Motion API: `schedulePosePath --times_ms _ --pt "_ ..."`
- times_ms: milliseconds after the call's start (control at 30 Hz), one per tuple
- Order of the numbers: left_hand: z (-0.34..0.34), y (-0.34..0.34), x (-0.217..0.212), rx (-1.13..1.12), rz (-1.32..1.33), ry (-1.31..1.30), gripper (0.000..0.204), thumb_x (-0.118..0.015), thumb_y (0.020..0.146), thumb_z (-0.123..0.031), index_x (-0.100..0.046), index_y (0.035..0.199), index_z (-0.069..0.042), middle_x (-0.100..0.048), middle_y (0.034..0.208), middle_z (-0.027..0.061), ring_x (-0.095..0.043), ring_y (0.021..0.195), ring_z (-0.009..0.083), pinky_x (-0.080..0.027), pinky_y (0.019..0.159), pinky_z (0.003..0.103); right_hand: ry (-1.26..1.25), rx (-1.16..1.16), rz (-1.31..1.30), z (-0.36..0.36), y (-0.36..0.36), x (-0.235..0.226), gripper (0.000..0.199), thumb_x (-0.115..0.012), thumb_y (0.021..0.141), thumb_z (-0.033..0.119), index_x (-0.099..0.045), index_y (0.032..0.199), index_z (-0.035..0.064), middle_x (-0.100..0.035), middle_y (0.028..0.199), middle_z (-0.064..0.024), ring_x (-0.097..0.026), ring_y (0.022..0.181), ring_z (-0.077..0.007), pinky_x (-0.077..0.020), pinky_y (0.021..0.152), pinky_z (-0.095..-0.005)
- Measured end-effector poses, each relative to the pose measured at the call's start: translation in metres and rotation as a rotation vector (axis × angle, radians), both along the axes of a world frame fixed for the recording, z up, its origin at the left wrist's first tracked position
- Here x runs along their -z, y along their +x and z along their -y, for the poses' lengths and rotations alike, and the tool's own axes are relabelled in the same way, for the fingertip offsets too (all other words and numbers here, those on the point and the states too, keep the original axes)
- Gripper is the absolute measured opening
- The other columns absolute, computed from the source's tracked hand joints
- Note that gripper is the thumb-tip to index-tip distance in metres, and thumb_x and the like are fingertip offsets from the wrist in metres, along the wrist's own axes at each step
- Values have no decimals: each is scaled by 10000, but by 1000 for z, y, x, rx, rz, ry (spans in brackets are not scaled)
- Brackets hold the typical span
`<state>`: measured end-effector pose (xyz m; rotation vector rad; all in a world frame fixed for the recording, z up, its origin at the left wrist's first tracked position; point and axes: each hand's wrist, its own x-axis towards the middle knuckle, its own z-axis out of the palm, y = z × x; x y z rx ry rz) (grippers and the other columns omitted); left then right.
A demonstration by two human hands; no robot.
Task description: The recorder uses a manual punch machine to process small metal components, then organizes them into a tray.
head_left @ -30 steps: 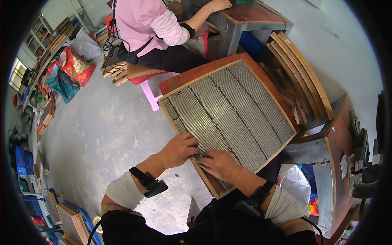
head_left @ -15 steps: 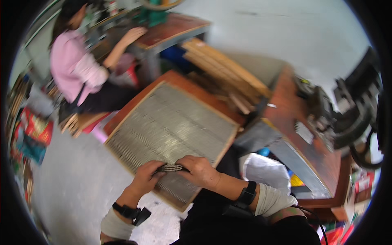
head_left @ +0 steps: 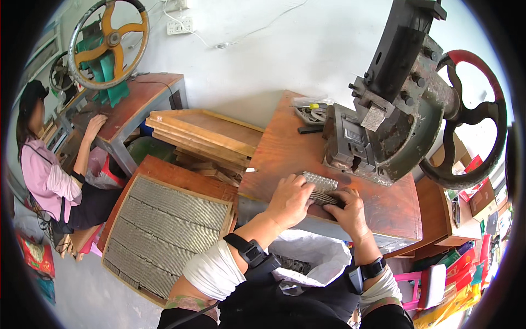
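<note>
The left hand (head_left: 289,200) and the right hand (head_left: 348,213) together grasp a short row of small grey metal pieces (head_left: 320,189), fingers curled over its two ends. The row rests on the near edge of the wooden bench (head_left: 285,148), just in front of the hand press (head_left: 383,137) with its red-rimmed handwheel (head_left: 471,120).

Judged from this grip, the step in hand is to carry the row as one block to the press bed. To do it well:

- Maintain equal inward pressure from both hands; loose pieces probably fan out if one end slackens.
- Keep the row level and supported on the bench surface while sliding it far toward the press.
- Keep fingertips on the row ends, clear of the ram above the bed.

To the near left, a wooden tray (head_left: 164,230) filled with rows of similar pieces leans beside the bench, with stacked wooden frames (head_left: 203,134) beyond it. A white bag (head_left: 312,255) lies below the hands. At far left, a person in a pink top (head_left: 49,181) sits at another table (head_left: 131,104) bearing a yellow handwheel (head_left: 109,41).
</note>
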<state>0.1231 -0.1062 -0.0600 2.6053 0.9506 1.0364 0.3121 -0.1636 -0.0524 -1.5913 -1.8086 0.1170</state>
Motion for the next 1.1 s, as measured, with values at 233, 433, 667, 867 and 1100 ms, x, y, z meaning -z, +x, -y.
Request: schedulePosePath --times_ms 233,433,667,867,1100 --pt "-14 -7 6 -83 103 -88 415 -754 679 -129 -603 1059 -57 -574 1022 115 -530 975 324 -431 841 417 124 -42 85 -23 -9 4 468 -808 580 127 -656 1015 45 -558 1059 -165 -490 1004 -362 -437 879 -425" --pt "42 -166 12 -281 150 -54 329 -762 696 -135 -616 975 -41 -611 867 128 -583 841 309 -464 716 394 167 31 120 -26 17 17 458 -777 626 64 -643 1064 54 -538 1194 -155 -489 1145 -324 -387 991 -412" --pt "259 -352 89 -729 -358 -379 220 -714 659 -75 -638 865 -90 -590 823 71 -555 856 287 -452 727 392 55 -32 -89 -36 22 29 373 -679 739 1 -612 1106 -5 -543 1219 -129 -490 1180 -269 -368 1009 -339" --pt "261 -354 104 -605 -510 -157 224 -642 629 -95 -631 852 -106 -578 871 26 -536 900 243 -439 787 364 41 -8 -80 -35 24 34 371 -677 772 37 -597 1130 -22 -558 1204 -136 -517 1153 -265 -384 994 -338" --pt "258 -372 121 -409 -580 -119 134 -599 634 -119 -577 763 -93 -530 755 35 -533 799 230 -450 729 336 67 1 -58 -35 23 37 373 -686 759 43 -604 1117 -21 -560 1201 -141 -514 1158 -277 -388 989 -340"
